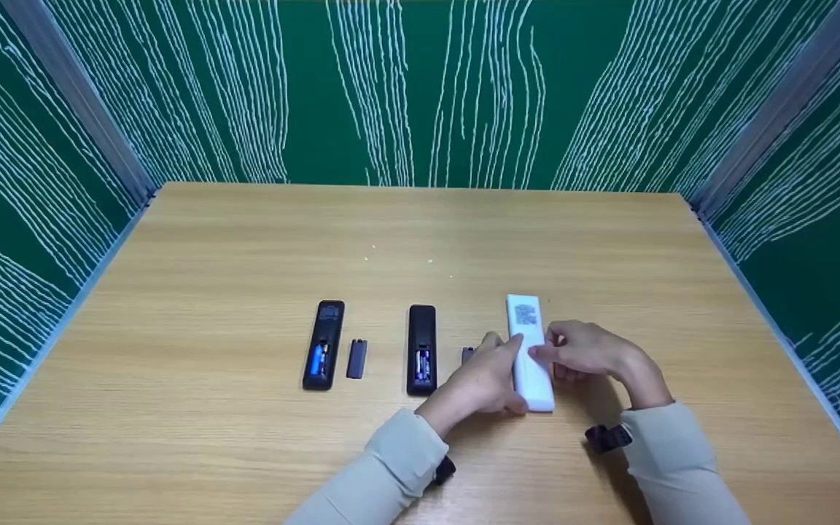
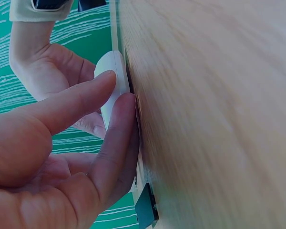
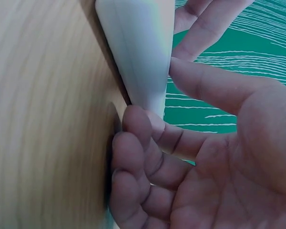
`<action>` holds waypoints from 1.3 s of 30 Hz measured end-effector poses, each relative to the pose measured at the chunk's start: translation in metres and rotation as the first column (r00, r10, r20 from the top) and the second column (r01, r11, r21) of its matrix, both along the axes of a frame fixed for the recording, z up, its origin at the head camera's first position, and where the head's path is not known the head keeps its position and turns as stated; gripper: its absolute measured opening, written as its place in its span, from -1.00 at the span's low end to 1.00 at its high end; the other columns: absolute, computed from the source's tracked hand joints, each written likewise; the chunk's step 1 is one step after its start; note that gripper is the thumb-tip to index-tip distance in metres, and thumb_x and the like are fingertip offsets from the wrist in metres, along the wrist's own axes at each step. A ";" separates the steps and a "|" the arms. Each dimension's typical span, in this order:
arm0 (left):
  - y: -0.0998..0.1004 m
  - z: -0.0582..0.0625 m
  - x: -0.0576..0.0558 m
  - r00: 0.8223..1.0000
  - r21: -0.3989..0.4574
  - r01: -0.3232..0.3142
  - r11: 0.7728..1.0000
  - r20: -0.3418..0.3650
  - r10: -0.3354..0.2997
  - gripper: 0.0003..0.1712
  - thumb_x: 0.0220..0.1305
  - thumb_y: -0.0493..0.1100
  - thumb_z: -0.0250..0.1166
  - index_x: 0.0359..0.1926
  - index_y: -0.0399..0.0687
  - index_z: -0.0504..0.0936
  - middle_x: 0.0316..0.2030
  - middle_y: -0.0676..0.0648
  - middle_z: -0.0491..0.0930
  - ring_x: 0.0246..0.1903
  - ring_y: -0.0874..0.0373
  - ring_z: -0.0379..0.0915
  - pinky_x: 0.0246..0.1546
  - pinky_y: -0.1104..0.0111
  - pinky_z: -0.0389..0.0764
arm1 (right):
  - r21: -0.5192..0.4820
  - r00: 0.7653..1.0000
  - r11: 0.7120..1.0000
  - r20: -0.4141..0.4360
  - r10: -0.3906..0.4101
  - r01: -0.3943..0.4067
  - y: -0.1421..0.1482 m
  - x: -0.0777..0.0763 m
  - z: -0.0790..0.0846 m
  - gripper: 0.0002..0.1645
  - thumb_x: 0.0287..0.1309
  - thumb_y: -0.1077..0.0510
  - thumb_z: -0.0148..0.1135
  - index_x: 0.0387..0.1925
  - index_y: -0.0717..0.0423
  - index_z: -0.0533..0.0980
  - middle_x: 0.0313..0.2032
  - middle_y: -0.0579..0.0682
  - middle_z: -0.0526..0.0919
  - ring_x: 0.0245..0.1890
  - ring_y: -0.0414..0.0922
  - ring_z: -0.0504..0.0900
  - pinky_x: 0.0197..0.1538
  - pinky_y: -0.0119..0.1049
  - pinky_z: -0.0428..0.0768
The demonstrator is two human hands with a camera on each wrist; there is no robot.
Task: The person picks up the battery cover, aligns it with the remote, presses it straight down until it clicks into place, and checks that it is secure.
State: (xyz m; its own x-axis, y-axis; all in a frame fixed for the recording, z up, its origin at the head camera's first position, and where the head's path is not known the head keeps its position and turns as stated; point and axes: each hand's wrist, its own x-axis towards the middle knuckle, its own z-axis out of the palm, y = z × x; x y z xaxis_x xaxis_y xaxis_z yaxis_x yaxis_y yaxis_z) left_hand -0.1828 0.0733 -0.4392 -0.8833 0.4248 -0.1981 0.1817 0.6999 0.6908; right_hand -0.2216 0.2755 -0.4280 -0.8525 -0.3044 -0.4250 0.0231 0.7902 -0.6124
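Observation:
A white remote control (image 1: 528, 368) lies face down on the table, a printed label at its far end. My left hand (image 1: 484, 375) holds it from the left side, the thumb on top and the fingers along the edge. From the right, my right hand (image 1: 586, 348) grips its edge, thumb (image 3: 205, 83) on the back and the other fingers curled low beside it. In the left wrist view the white remote (image 2: 115, 59) shows edge-on, close against the tabletop. Its battery cover area is partly hidden by the hands.
Two black remotes, one at left (image 1: 324, 346) and one in the middle (image 1: 421, 324), lie with their battery compartments uncovered and batteries inside. A dark battery cover (image 1: 356, 359) rests beside the left one; another cover (image 1: 468, 354) is partly behind my left hand. Tiny white specks dot the table (image 1: 245, 248).

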 end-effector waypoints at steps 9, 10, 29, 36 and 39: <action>0.000 0.001 0.000 1.000 0.003 -0.006 1.000 0.013 0.006 0.32 -0.13 -0.28 0.75 0.65 -0.06 0.24 0.17 -0.10 0.45 -0.10 0.17 0.46 -0.19 0.51 0.62 | 0.005 0.999 0.999 -0.007 0.036 -0.036 0.003 -0.001 0.002 -0.60 0.48 -0.14 0.23 -0.18 0.13 0.49 -0.43 0.02 0.69 -0.43 -0.08 0.65 -0.32 -0.22 0.63; 0.000 0.002 0.000 1.000 0.004 -0.008 1.000 0.016 0.008 0.32 -0.13 -0.28 0.75 0.65 -0.05 0.24 0.17 -0.09 0.45 -0.10 0.16 0.47 -0.19 0.50 0.62 | 0.002 0.999 0.999 -0.004 0.039 -0.039 0.003 -0.001 0.002 -0.60 0.49 -0.14 0.23 -0.18 0.13 0.50 -0.43 0.02 0.69 -0.43 -0.08 0.65 -0.32 -0.21 0.64; -0.001 0.002 0.000 1.000 0.001 0.000 1.000 0.012 0.000 0.30 -0.11 -0.28 0.74 0.65 -0.06 0.24 0.21 -0.12 0.45 -0.07 0.16 0.45 -0.23 0.51 0.61 | -0.018 0.997 0.998 0.033 0.064 -0.063 0.010 -0.002 0.004 -0.63 0.47 -0.12 0.27 -0.23 0.13 0.53 -0.42 0.00 0.69 -0.41 -0.10 0.64 -0.32 -0.21 0.64; 0.000 0.002 0.000 0.999 0.008 -0.008 1.000 0.035 0.008 0.31 -0.11 -0.29 0.73 0.66 -0.05 0.23 0.22 -0.12 0.44 -0.07 0.15 0.46 -0.28 0.51 0.61 | -0.040 0.996 0.996 0.040 0.076 -0.074 0.010 -0.002 0.005 -0.66 0.48 -0.07 0.27 -0.24 0.13 0.54 -0.42 -0.01 0.69 -0.42 -0.09 0.63 -0.32 -0.21 0.62; 0.000 0.002 0.000 0.999 0.002 -0.013 1.000 0.040 0.013 0.32 -0.10 -0.29 0.73 0.66 -0.03 0.22 0.23 -0.11 0.44 -0.07 0.16 0.46 -0.26 0.52 0.61 | -0.045 0.995 0.995 0.050 0.088 -0.085 0.009 -0.002 0.005 -0.68 0.48 -0.05 0.27 -0.26 0.13 0.54 -0.42 -0.01 0.69 -0.42 -0.10 0.62 -0.32 -0.21 0.61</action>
